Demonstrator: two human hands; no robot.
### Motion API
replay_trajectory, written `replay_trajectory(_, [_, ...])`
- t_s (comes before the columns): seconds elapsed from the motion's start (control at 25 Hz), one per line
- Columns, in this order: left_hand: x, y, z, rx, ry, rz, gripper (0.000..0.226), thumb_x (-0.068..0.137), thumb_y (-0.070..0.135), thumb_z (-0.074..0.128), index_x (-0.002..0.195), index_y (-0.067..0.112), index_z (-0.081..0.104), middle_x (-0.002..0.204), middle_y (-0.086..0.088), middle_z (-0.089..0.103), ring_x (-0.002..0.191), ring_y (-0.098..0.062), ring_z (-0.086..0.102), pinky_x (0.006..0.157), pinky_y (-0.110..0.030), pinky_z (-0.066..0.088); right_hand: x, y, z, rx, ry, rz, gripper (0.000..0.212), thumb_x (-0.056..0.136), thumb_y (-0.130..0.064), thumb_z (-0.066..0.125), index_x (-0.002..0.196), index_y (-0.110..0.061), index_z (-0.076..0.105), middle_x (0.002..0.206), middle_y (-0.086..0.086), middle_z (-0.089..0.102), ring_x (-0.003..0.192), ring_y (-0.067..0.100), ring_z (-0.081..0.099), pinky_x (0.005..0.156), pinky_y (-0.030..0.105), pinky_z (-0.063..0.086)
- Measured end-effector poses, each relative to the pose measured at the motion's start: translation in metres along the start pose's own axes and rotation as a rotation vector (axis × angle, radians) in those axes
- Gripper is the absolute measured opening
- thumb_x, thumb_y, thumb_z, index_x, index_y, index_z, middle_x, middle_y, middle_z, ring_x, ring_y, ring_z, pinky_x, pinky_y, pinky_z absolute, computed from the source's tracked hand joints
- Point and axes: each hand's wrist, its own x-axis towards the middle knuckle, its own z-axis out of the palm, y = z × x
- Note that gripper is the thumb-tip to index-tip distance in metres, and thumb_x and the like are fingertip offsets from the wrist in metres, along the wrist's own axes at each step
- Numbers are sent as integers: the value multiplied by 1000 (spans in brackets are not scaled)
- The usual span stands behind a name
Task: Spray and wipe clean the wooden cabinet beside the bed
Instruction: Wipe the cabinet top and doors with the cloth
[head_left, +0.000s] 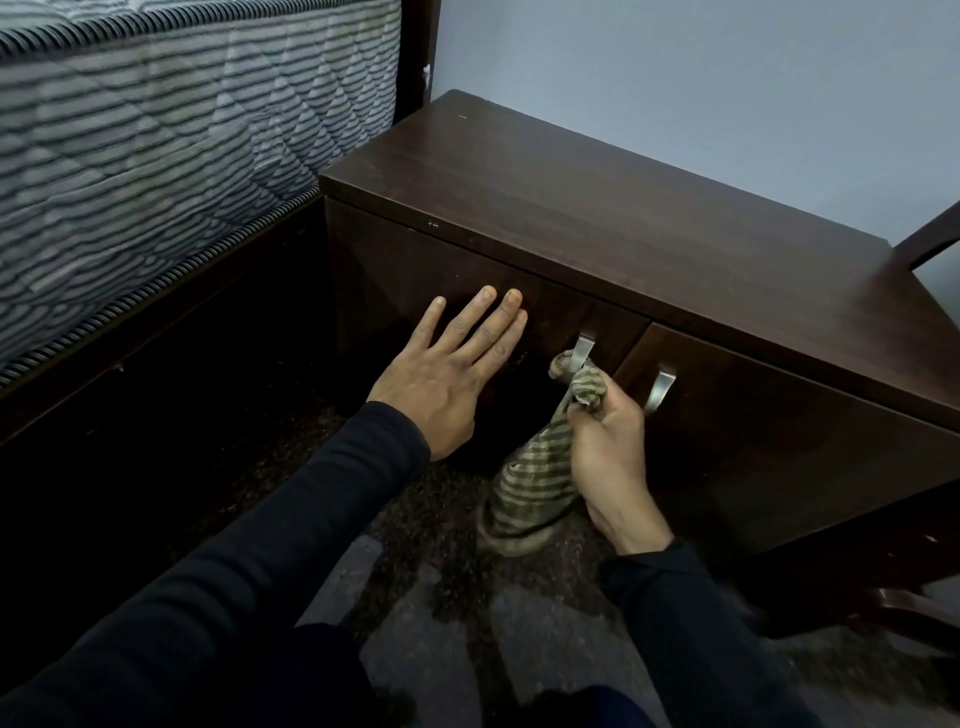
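The dark wooden cabinet stands against the wall, right of the bed, with two front doors. Each door carries a metal handle: the left handle and the right handle. My left hand lies flat and open against the left door, fingers spread. My right hand grips a green striped cloth, whose bunched tip touches the left handle. The rest of the cloth hangs down toward the floor. No spray bottle is in view.
The bed's striped mattress and dark frame fill the left side. A dark wooden chair stands at the right, close to the cabinet. The floor below is dark and speckled.
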Motion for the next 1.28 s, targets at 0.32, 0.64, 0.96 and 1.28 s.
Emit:
replay_trajectory(0.32, [-2, -2, -5, -1, -24, 7, 94, 81, 18, 43, 154, 17, -17, 159, -1, -29, 148, -22, -22, 121, -52, -1, 0, -15, -14, -488, 208, -167, 29, 90, 5, 55, 104, -12, 74, 102, -5, 61, 91, 17, 65, 68, 9, 45])
replay_trajectory(0.64, [-3, -15, -5, 34, 45, 76, 85, 83, 14, 35, 155, 14, -10, 163, -2, -20, 150, -21, -16, 122, -50, 0, 33, -13, -13, -900, 269, -973, 41, 86, 1, 50, 123, -1, 68, 110, 15, 61, 92, 26, 58, 68, 33, 53])
replay_trajectory(0.96, [-12, -28, -2, 57, 56, 44, 80, 86, 14, 34, 156, 13, -6, 163, -4, -19, 151, -20, -13, 122, -49, 3, 46, 49, -27, -1440, -61, -1229, 43, 94, -9, 60, 136, -2, 53, 126, 10, 60, 78, 25, 50, 60, 39, 49])
replay_trajectory(1.28, [-23, -22, -12, -174, 15, -21, 82, 93, 58, 40, 157, 17, 9, 165, 1, -13, 152, -16, -8, 124, -43, 6, 23, -13, -35, -820, -15, -939, 54, 76, -4, 46, 125, -6, 67, 109, 12, 60, 87, 20, 59, 66, 26, 51])
